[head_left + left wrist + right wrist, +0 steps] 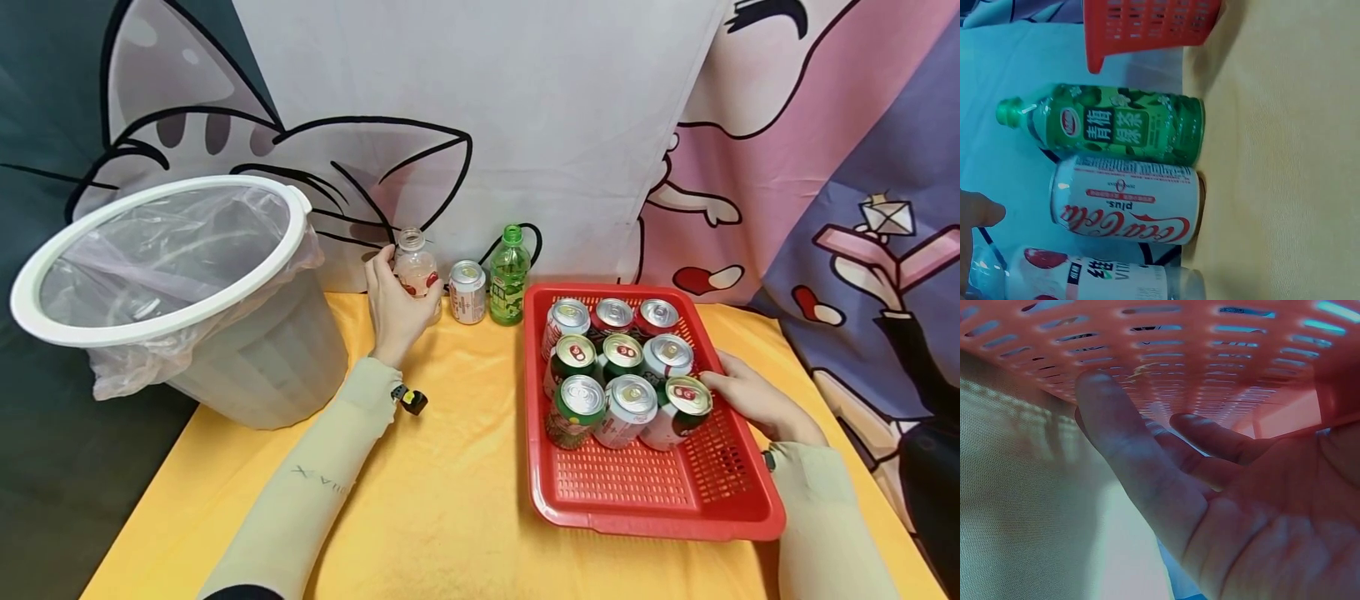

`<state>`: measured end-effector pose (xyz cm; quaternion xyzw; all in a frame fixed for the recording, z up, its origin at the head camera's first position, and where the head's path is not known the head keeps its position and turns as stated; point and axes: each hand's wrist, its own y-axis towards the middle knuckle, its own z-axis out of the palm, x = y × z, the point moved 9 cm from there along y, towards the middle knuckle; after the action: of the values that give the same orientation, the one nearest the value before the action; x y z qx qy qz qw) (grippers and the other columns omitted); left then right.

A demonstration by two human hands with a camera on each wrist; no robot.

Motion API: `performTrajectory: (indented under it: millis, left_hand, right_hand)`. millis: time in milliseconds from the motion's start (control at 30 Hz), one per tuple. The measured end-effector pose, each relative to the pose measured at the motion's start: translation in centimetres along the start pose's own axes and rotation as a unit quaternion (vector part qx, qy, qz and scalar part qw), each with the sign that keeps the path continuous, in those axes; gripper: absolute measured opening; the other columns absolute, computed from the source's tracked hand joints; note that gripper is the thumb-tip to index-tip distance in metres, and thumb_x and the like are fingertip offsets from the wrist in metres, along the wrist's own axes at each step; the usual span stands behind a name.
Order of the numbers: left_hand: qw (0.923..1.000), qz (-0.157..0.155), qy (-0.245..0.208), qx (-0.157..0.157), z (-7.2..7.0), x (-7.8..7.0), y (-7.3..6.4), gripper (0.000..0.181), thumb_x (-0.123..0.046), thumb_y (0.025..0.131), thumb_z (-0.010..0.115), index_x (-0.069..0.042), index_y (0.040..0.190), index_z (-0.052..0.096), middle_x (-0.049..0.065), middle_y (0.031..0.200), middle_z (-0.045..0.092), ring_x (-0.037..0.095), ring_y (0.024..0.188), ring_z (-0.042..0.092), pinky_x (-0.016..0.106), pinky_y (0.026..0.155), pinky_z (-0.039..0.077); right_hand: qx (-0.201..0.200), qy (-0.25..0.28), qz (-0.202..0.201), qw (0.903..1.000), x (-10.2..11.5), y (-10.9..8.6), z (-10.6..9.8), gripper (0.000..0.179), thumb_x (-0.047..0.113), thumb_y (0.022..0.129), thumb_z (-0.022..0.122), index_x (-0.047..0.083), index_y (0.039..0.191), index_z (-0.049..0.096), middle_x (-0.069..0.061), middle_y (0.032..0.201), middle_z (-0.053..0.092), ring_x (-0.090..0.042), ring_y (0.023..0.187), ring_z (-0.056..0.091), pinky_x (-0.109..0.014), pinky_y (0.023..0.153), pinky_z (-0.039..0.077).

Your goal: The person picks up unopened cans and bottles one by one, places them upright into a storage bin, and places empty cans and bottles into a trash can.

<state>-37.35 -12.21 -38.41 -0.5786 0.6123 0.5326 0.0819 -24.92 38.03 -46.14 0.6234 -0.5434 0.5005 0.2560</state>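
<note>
In the head view, my left hand (400, 304) is at a clear uncapped bottle (415, 265), its fingers left of it and its thumb to the right. The left wrist view shows the thumb (986, 209) apart from the bottle's printed label (1097, 275). A white Coca-Cola can (468, 292) and a green tea bottle (509, 275) stand upright to the right. My right hand (761, 404) holds the right rim of a red basket (750, 492), thumb over the edge. From the right wrist, its other fingers (1147, 469) lie along the slotted outside. Several drink cans (621, 354) stand in the basket.
At the left stands a large bin (262, 358) with a white rim and clear plastic liner. A yellow cloth (442, 492) covers the table. Behind it hangs a printed cloth backdrop (480, 108), close to the bottles.
</note>
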Motion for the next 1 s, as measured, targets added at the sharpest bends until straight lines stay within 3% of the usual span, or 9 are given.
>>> performTrajectory:
  millis: [267,500,1000]
  left_hand:
    - [0.9990,-0.031,0.027,0.018,1.2,1.3,0.8,0.091,-0.038,0.078,0.086,-0.011,0.150,0.038,0.013,0.145,0.046,0.032,0.129,0.052,0.047,0.108,0.045]
    - [0.9986,-0.040,0.032,0.013,1.6,2.4,1.1,0.082,-0.036,0.081,0.084,-0.010,0.147,0.043,0.014,0.141,0.050,0.034,0.129,0.053,0.048,0.109,0.045]
    - [0.9994,-0.031,0.013,0.005,0.9,2.1,0.9,0.074,-0.034,0.082,0.084,-0.011,0.141,0.045,0.013,0.137,0.051,0.030,0.122,0.056,0.045,0.104,0.048]
  right_hand:
    - [-0.001,-0.001,0.007,1.0000,-0.1,0.1,-0.1,0.054,0.018,0.110,0.042,-0.007,0.154,0.023,0.012,0.110,0.068,-0.013,0.093,0.075,-0.037,0.077,0.065]
    - [-0.002,-0.003,0.008,1.0000,-0.1,0.1,-0.1,0.053,0.014,0.108,0.043,-0.008,0.153,0.026,0.005,0.112,0.067,-0.014,0.093,0.075,-0.039,0.078,0.065]
    - [-0.005,-0.002,-0.013,0.9999,0.3,0.0,0.1,0.048,0.010,0.108,0.041,-0.011,0.149,0.028,0.011,0.106,0.068,-0.012,0.091,0.074,-0.035,0.077,0.064]
